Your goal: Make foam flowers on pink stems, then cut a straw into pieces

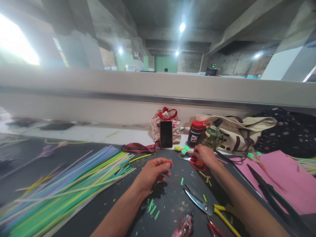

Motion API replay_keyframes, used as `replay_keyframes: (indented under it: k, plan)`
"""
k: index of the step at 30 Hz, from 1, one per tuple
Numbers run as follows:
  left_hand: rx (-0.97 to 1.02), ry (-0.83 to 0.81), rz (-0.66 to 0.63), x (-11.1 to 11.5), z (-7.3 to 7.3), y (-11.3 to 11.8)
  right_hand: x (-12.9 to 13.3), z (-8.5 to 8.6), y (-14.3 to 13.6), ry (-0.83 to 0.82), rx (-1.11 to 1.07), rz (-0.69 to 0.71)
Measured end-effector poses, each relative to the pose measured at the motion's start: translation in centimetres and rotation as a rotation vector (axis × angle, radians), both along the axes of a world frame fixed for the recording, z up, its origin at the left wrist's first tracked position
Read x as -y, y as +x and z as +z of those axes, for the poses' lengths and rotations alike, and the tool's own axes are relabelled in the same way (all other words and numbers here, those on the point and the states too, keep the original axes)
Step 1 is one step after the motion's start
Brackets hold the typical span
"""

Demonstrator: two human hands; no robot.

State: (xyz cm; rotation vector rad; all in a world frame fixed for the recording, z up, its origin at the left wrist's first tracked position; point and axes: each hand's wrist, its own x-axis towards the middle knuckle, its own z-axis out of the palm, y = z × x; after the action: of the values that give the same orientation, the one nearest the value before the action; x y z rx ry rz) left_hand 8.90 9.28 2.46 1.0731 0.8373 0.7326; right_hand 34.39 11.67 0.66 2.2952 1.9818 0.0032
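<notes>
My left hand (155, 171) hovers over the dark tabletop, its fingers loosely curled and the thumb close to the index finger; I see nothing held. Farther right, my right hand (204, 154) reaches down with closed fingers at a thin pink fuzzy stem that runs beneath it, though the fingertips are partly hidden. Mint-green fuzzy pieces (186, 149) show at that stem's left end, beside a yellow piece (177, 148). Red-handled scissors (197, 163) lie just under this hand. Nearer me are pliers-like cutters with yellow handles (206, 206) and short green offcuts (153, 210).
Bundled coloured fuzzy stems (74, 187) cover the left side. A phone (166, 134) leans on a patterned bag (155, 126) at the back. Beside it stand a dark red-lidded bottle (194, 135), a green jar (209, 138) and a canvas bag (237, 131). Pink sheets (291, 177) lie right.
</notes>
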Motion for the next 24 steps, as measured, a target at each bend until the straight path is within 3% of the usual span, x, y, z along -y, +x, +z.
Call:
replay_keyframes:
  k: [7, 14, 19, 24]
  plan:
    - [0.010, 0.007, -0.005, 0.0, -0.1, 0.0, 0.1, -0.3, 0.1, -0.042, -0.002, -0.025]
    - [0.029, 0.009, -0.010, -0.1, 0.0, -0.2, 0.9, 1.2, -0.3, 0.085, -0.015, 0.008]
    - [0.119, 0.055, 0.140, -0.8, 0.5, -0.9, 4.0, 2.5, -1.4, 0.158, -0.088, 0.128]
    - [0.191, 0.080, 0.276, -1.2, 1.7, -1.9, 8.6, 1.3, -2.9, 0.061, -0.139, 0.289]
